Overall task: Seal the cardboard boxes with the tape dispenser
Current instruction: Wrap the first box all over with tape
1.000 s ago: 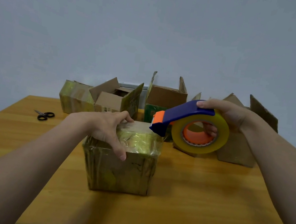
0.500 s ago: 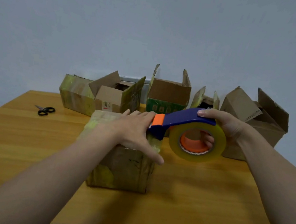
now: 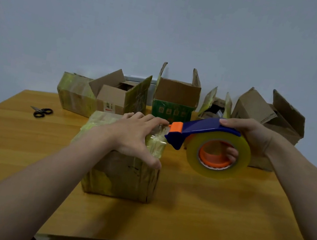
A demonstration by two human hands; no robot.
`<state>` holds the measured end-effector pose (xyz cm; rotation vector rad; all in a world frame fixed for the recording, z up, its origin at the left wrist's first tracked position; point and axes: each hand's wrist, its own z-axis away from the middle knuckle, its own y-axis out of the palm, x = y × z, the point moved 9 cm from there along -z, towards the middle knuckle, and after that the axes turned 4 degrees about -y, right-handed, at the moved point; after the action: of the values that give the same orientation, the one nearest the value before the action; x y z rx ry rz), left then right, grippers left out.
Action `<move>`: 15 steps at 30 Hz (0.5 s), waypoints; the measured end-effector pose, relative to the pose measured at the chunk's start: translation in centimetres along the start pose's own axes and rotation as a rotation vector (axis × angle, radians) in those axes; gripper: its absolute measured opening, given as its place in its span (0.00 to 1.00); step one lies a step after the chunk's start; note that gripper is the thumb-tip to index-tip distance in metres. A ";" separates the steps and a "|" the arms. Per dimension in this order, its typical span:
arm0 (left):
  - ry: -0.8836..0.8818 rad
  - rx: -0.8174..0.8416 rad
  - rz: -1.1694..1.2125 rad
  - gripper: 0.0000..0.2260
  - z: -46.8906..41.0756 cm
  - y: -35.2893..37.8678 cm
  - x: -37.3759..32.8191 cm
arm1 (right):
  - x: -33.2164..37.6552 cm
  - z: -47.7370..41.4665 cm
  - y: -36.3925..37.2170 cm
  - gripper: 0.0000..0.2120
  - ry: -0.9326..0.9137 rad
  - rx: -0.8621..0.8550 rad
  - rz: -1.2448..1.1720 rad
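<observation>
A closed cardboard box [image 3: 121, 176], wrapped in yellowish tape, stands in the middle of the wooden table [image 3: 210, 217]. My left hand [image 3: 136, 137] lies flat on the box's top with fingers spread, the thumb hanging over the front right corner. My right hand [image 3: 250, 138] grips the blue and orange tape dispenser [image 3: 199, 134] with its clear yellowish tape roll [image 3: 218, 154]. The dispenser's orange front end sits at the box's top right edge, close to my left fingertips.
Along the back of the table stand one taped box [image 3: 72, 91] and several open cardboard boxes: one with a label [image 3: 115, 96], a green-printed one [image 3: 174, 101], a small one [image 3: 216, 106], a large one [image 3: 267, 120]. Black scissors [image 3: 41, 111] lie at the left.
My left hand slid from the box's left front corner onto the top, spreading toward the right edge. The dispenser dropped slightly, its nose now at the box's top right edge.
</observation>
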<state>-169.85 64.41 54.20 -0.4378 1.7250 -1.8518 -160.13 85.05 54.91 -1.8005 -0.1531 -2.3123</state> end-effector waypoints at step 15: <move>0.045 -0.037 -0.044 0.52 0.2 0.4 -0.1 | 3.0 0.0 1.1 0.24 0.110 0.010 0.346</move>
<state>-169.59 64.33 53.84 -0.4555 1.7948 -1.8765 -160.57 83.71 57.74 -1.5459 0.1520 -2.1490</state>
